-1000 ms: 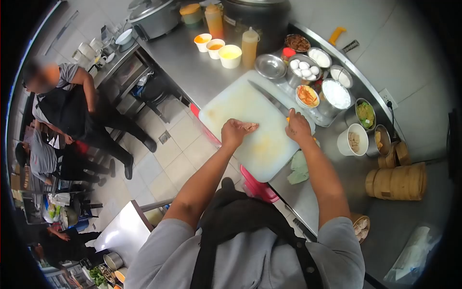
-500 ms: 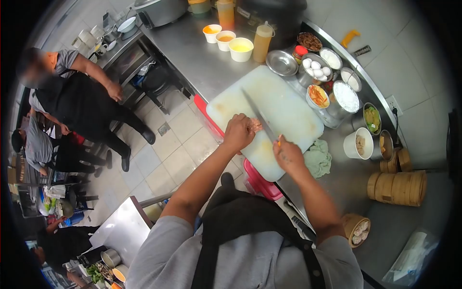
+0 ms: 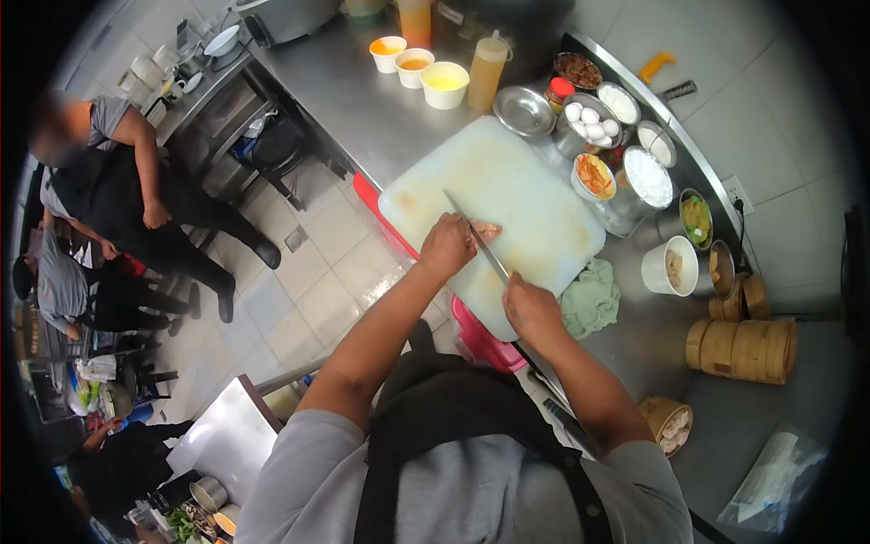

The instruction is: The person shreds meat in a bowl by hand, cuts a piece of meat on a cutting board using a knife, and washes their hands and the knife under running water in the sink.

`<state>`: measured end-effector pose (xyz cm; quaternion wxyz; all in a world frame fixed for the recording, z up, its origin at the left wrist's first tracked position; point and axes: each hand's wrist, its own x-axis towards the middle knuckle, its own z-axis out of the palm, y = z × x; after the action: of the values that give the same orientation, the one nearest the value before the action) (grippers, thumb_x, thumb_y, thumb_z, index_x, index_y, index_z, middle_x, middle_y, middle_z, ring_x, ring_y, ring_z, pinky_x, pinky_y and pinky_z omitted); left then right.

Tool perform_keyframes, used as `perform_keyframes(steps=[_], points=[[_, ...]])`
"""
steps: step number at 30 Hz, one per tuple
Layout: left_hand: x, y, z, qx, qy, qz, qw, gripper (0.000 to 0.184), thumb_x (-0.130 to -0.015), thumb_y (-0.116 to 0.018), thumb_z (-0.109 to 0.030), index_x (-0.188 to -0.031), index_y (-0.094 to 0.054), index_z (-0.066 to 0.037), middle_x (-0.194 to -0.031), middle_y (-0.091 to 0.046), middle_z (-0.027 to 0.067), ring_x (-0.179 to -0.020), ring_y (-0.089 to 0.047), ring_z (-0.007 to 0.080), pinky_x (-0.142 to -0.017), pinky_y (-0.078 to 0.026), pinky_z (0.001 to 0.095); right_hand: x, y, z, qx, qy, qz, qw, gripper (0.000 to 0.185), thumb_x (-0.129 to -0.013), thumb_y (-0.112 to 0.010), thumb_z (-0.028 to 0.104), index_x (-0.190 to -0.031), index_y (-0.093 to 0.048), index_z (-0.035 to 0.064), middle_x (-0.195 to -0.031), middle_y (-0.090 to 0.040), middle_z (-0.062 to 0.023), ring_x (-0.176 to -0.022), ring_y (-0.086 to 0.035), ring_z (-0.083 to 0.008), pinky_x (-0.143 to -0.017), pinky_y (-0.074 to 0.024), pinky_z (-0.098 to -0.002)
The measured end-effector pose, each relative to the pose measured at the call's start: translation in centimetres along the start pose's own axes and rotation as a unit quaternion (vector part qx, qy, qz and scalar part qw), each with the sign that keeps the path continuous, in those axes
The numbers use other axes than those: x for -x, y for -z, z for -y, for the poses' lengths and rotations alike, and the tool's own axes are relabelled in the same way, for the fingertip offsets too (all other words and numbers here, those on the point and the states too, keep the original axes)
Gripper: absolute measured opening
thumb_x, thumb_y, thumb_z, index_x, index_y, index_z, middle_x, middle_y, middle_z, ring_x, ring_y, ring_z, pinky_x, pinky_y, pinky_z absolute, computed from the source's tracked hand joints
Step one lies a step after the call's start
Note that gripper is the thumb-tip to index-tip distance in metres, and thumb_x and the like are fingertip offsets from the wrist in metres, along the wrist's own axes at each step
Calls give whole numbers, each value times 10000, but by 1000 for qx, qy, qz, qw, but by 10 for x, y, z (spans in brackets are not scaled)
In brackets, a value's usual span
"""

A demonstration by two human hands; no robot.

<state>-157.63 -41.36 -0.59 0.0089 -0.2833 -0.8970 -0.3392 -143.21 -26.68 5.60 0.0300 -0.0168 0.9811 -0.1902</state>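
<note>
A pale, stained cutting board (image 3: 535, 199) lies at the counter's edge. On it is a small piece of pinkish raw meat (image 3: 490, 230). My left hand (image 3: 448, 247) is closed over the near end of the meat, with its fingertips curled down and partly hidden. My right hand (image 3: 533, 310) is wrapped round the handle of a long kitchen knife (image 3: 494, 262). The blade slants up and left across the meat, close beside my left fingers. A crumpled green cloth (image 3: 591, 297) lies by the board's lower right corner.
Sauce cups (image 3: 444, 84) and a squeeze bottle (image 3: 488, 72) stand behind the board. Along the wall are a metal plate (image 3: 524, 111), a bowl of eggs (image 3: 590, 121) and other ingredient bowls. Bamboo steamers (image 3: 741, 351) sit at right. Co-workers (image 3: 118, 195) stand across the floor at left.
My right hand has drawn slightly left and down, and the knife blade now crosses the meat beside my left hand. The nearest co-worker's arm has lowered. The whole view has shifted slightly.
</note>
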Motion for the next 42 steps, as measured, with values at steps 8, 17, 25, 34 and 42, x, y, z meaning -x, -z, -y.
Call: perform_keyframes(steps=[8,17,25,34,42], points=[[1,-8,5,-3,5,-59,998,91,-611,-645,-31,-697,-614,-24,-749,-596,129,-762,-558,301,-699,-469,381,-31,-22,-7,-14,-34,-3,999,231,-860,-445,174,-925,-537,-28,-695,-615,-195,-661,-617,-365,-615,-486,-470],[15,13,-14,11,35,-92,995,134,-608,-659,-67,-722,-600,-27,-761,-558,132,-779,-552,312,-700,-470,391,-15,46,-25,-82,-113,-61,988,313,-889,-443,269,-926,-539,-27,-755,-622,-234,-716,-607,-411,-687,-467,-495],[0,3,-6,-120,12,-5,993,204,-615,-634,-67,-805,-575,-24,-799,-553,148,-811,-561,325,-709,-484,412,-78,41,-66,89,-59,-34,994,273,-853,-510,256,-949,-518,1,-796,-618,-195,-748,-626,-346,-681,-493,-443],[24,21,12,342,174,-104,918,132,-794,-636,-80,-825,-526,-13,-708,-551,11,-580,-508,76,-504,-419,220,-96,13,-101,127,-49,-62,989,356,-796,-626,280,-1015,-529,16,-952,-565,-150,-918,-572,-306,-796,-463,-419],[153,95,-7,426,348,-162,819,121,-809,-620,-86,-868,-528,-36,-776,-587,62,-581,-539,114,-479,-415,228,-90,-15,-3,-5,-45,-97,994,419,-803,-625,311,-1069,-533,1,-1053,-512,-212,-983,-517,-343,-832,-451,-426]])
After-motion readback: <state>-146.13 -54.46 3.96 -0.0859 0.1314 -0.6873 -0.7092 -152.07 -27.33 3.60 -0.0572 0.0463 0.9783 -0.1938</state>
